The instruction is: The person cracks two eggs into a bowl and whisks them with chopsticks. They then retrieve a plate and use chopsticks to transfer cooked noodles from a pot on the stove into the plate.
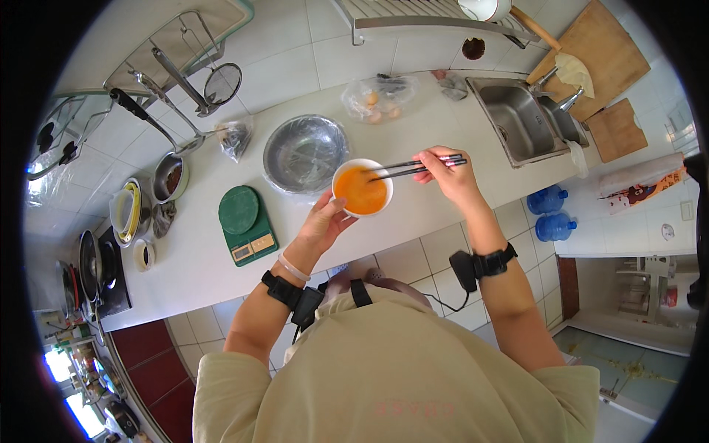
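Observation:
My left hand (pixel 325 220) grips a white bowl (pixel 390 188) by its near left rim. Beaten egg (pixel 361 195), orange and slightly frothy, fills much of it. In my right hand (pixel 448 174) is a pair of dark chopsticks (pixel 412 168), their tips dipped in the egg. Just behind the bowl stands a metal basin (pixel 302 152) covered with clear plastic film. A green kitchen scale (pixel 247 226) lies to the left of my left hand. Farther back, a clear plastic bag (pixel 407 91) holds several eggs (pixel 374 113).
A steel double sink (pixel 512 124) is set in the white countertop (pixel 205 282) at the right. Ladles and a strainer (pixel 222 84) hang at the back left. Along the left stand a pot (pixel 173 176), stacked bowls (pixel 132 213), a small cup (pixel 144 255) and a stove (pixel 119 277) with a pan.

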`<state>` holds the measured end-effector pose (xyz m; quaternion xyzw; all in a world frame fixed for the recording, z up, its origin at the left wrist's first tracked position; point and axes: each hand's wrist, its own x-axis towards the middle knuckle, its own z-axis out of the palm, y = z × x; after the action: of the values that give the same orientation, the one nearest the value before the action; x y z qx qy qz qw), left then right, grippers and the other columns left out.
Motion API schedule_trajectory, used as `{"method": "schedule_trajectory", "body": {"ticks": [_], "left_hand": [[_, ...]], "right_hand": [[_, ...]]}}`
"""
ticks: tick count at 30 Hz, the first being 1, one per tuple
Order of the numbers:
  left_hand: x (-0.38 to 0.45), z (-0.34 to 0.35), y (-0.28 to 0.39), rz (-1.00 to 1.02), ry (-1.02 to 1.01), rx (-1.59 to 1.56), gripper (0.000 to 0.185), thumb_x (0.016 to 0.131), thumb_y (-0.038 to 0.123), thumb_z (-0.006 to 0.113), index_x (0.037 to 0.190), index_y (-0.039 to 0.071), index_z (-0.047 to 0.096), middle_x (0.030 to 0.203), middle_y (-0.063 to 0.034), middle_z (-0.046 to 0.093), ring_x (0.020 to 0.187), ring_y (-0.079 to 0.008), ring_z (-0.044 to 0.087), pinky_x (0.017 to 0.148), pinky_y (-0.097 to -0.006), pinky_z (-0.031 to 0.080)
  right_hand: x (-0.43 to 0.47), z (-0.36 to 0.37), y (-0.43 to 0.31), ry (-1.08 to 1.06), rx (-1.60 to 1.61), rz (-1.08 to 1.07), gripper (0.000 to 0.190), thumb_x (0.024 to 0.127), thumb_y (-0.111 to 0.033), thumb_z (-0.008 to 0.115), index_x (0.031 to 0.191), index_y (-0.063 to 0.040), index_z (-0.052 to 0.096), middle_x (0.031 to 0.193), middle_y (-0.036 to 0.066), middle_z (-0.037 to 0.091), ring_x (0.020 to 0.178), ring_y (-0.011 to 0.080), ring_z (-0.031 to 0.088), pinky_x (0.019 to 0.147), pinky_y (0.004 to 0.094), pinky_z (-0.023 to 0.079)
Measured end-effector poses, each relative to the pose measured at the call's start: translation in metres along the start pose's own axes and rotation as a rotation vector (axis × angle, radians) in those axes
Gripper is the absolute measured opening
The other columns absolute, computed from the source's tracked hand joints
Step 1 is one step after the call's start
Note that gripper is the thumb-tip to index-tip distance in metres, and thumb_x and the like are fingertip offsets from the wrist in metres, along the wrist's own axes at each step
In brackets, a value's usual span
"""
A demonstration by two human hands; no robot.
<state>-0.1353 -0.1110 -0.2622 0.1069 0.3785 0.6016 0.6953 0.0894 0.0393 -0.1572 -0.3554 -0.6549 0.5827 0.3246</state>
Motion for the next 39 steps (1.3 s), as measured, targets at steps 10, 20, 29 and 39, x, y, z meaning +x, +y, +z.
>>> {"method": "schedule_trajectory", "body": {"ticks": [10,20,29,39], "left_hand": [[-0.004,0.008,0.007,0.004,-0.007,-0.038,0.051,0.089,0.016,0.062,0.136,0.014,0.040,0.125,-0.0081,0.052,0.114,-0.0237,0.054,0.099,-0.0428,0.045],[-0.007,0.003,0.008,0.007,0.013,-0.065,0.060,0.086,0.019,0.066,0.138,0.017,0.037,0.125,-0.0065,0.051,0.111,-0.0237,0.054,0.096,-0.0426,0.045],[-0.012,0.006,0.015,0.034,-0.011,-0.059,0.056,0.086,0.020,0.066,0.135,0.016,0.040,0.124,-0.0061,0.051,0.112,-0.0230,0.054,0.096,-0.0422,0.045],[-0.011,0.005,0.015,0.039,0.015,-0.015,0.056,0.087,0.020,0.064,0.137,0.016,0.040,0.119,-0.0048,0.054,0.110,-0.0219,0.056,0.095,-0.0417,0.047]], "right_hand": [[0.000,-0.004,-0.006,-0.128,-0.012,0.005,0.022,0.093,-0.016,0.059,0.093,0.004,0.067,0.077,0.010,0.067,0.063,0.0142,0.066,0.057,0.0250,0.054],[0.000,-0.002,-0.005,-0.227,0.000,0.020,0.024,0.094,-0.017,0.057,0.093,0.005,0.066,0.076,0.010,0.067,0.062,0.0149,0.066,0.056,0.0244,0.054],[-0.001,0.001,-0.008,-0.291,0.052,0.055,0.025,0.094,-0.016,0.057,0.094,0.007,0.065,0.077,0.011,0.066,0.063,0.0171,0.067,0.057,0.0261,0.056],[0.010,-0.003,-0.011,-0.176,0.042,0.037,0.021,0.093,-0.015,0.058,0.090,0.005,0.066,0.075,0.010,0.066,0.060,0.0150,0.065,0.055,0.0246,0.054]]}}
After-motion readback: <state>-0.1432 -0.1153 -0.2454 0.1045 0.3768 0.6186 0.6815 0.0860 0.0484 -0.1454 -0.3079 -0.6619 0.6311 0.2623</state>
